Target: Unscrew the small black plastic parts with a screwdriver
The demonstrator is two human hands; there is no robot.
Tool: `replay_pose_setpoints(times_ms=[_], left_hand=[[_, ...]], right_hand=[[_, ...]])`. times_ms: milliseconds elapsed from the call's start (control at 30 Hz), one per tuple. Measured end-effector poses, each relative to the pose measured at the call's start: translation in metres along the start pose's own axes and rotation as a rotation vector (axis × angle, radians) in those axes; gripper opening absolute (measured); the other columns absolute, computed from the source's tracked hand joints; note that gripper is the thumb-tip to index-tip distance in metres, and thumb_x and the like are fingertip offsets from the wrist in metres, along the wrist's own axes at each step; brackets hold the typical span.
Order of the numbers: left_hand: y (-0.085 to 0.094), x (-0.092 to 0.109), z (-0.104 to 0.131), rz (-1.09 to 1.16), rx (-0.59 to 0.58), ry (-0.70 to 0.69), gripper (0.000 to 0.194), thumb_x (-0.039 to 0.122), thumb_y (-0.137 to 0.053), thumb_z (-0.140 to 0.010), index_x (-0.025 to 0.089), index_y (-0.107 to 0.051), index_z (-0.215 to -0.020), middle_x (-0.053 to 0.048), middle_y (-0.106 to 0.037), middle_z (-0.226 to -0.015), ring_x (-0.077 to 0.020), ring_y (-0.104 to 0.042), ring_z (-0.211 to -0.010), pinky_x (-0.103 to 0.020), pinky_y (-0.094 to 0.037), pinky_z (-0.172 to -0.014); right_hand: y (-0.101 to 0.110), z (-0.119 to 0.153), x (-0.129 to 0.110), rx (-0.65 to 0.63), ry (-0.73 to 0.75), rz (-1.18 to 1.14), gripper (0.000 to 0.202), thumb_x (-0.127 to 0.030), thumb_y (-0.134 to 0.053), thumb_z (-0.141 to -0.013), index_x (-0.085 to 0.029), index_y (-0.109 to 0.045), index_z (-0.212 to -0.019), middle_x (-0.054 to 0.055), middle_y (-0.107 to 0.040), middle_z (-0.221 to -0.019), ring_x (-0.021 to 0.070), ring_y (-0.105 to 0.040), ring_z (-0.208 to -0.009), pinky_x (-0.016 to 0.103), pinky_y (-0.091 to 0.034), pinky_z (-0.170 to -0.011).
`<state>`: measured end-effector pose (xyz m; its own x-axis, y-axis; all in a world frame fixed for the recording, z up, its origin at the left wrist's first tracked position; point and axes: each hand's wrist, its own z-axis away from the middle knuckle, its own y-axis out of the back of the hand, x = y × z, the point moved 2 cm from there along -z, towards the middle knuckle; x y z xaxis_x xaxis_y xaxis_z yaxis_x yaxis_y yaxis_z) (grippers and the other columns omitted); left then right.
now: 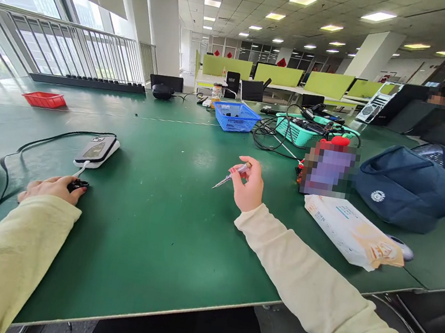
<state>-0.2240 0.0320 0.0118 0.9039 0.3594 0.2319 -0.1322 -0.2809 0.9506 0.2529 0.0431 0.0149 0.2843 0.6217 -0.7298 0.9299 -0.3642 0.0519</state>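
Observation:
My right hand (248, 184) is raised above the green table (142, 249), its fingers closed around a slim pointed metal tool (226, 180). The tool's tip slants down to the left and its brownish end sticks up past the fingers; its exact kind is unclear. At the left, my left hand (50, 187) rests low over the tabletop, thumb and fingertips closed on a small black object (78, 185). Just beyond that hand lies a flat grey-and-white device (97, 150) with a white cable (82, 168) running from its near end.
A black cable (7, 172) curves along the left. Farther back are a red tray (44, 99), a blue basket (236, 118) and a teal basket (295, 133) with cables. On the right stand a white tissue pack (347, 231) and a navy bag (409, 185). People sit at far right.

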Motion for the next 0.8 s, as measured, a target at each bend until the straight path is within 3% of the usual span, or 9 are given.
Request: replay_pose_setpoints(times_ms=[67, 133, 200, 267, 333, 433, 500, 667, 800], left_hand=[[0.003, 0.004, 0.006, 0.056, 0.093, -0.004, 0.048, 0.064, -0.066, -0.07, 0.025, -0.069, -0.097, -0.017, -0.066, -0.125, -0.0501, -0.043, -0.129, -0.071, -0.038, -0.097], [0.01, 0.009, 0.013, 0.133, 0.261, -0.03, 0.046, 0.062, -0.059, -0.077, 0.024, -0.069, -0.1, -0.015, -0.064, -0.125, -0.0452, -0.045, -0.129, -0.065, -0.038, -0.103], [0.019, 0.014, 0.02, 0.249, 0.397, -0.051, 0.04, 0.054, -0.058, -0.081, 0.023, -0.069, -0.104, -0.01, -0.067, -0.11, -0.0354, -0.056, -0.114, -0.054, -0.042, -0.105], [0.026, 0.02, 0.023, 0.422, 0.453, -0.013, 0.033, 0.043, -0.062, -0.081, 0.023, -0.07, -0.106, -0.003, -0.065, -0.09, -0.0246, -0.062, -0.09, -0.042, -0.049, -0.096], [0.03, 0.027, 0.024, 0.696, 0.431, 0.08, 0.024, 0.032, -0.063, -0.081, 0.021, -0.069, -0.102, 0.001, -0.062, -0.078, -0.0164, -0.058, -0.071, -0.031, -0.051, -0.079], [0.029, 0.039, 0.023, 1.173, 0.33, 0.214, 0.008, 0.019, -0.063, -0.08, 0.016, -0.062, -0.088, 0.003, -0.06, -0.072, -0.0095, -0.051, -0.06, -0.021, -0.042, -0.061], [0.026, 0.043, 0.021, 1.35, 0.261, 0.241, 0.015, 0.018, -0.069, -0.077, 0.016, -0.057, -0.086, 0.003, -0.06, -0.075, -0.0079, -0.051, -0.061, -0.019, -0.04, -0.057], [0.016, 0.035, 0.016, 1.318, 0.169, 0.09, 0.044, 0.032, -0.082, -0.066, 0.02, -0.06, -0.102, 0.001, -0.061, -0.084, -0.0088, -0.054, -0.066, -0.02, -0.042, -0.056], [0.008, 0.029, 0.018, 1.3, 0.161, -0.01, 0.051, 0.025, -0.081, -0.066, 0.02, -0.062, -0.112, 0.001, -0.063, -0.087, -0.0087, -0.057, -0.072, -0.018, -0.044, -0.062]], right_hand=[[-0.001, 0.001, -0.001, -0.009, -0.002, -0.002, 0.031, -0.031, -0.061, -0.086, -0.023, -0.051, -0.114, 0.002, -0.07, -0.086, 0.0177, -0.07, -0.076, 0.035, -0.057, -0.073], [-0.001, 0.002, -0.003, -0.02, 0.005, -0.004, 0.03, -0.031, -0.061, -0.087, -0.022, -0.051, -0.114, 0.002, -0.07, -0.085, 0.0179, -0.071, -0.077, 0.035, -0.057, -0.073], [-0.001, 0.003, -0.004, -0.03, 0.017, -0.005, 0.029, -0.03, -0.061, -0.087, -0.022, -0.051, -0.113, 0.002, -0.07, -0.085, 0.0177, -0.071, -0.077, 0.035, -0.057, -0.072], [-0.001, 0.003, -0.005, -0.034, 0.023, -0.003, 0.029, -0.03, -0.061, -0.087, -0.022, -0.051, -0.113, 0.002, -0.07, -0.085, 0.0173, -0.071, -0.076, 0.034, -0.057, -0.072], [-0.001, 0.003, -0.005, -0.031, 0.016, -0.001, 0.029, -0.03, -0.061, -0.087, -0.022, -0.052, -0.114, 0.002, -0.07, -0.085, 0.0172, -0.071, -0.077, 0.034, -0.058, -0.072], [0.0, 0.004, -0.005, -0.025, 0.001, 0.004, 0.029, -0.031, -0.061, -0.088, -0.022, -0.052, -0.114, 0.002, -0.071, -0.086, 0.0176, -0.071, -0.079, 0.035, -0.058, -0.072], [0.0, 0.004, -0.004, -0.032, 0.002, 0.005, 0.029, -0.031, -0.062, -0.088, -0.022, -0.052, -0.113, 0.002, -0.071, -0.086, 0.0176, -0.071, -0.078, 0.035, -0.058, -0.072], [0.0, 0.004, -0.003, -0.037, -0.003, -0.003, 0.03, -0.034, -0.063, -0.088, -0.022, -0.052, -0.113, 0.001, -0.07, -0.084, 0.0171, -0.071, -0.077, 0.034, -0.058, -0.071], [-0.001, 0.004, -0.003, -0.037, -0.012, 0.0, 0.031, -0.035, -0.064, -0.087, -0.022, -0.052, -0.113, 0.001, -0.07, -0.084, 0.0167, -0.07, -0.075, 0.034, -0.057, -0.07]])
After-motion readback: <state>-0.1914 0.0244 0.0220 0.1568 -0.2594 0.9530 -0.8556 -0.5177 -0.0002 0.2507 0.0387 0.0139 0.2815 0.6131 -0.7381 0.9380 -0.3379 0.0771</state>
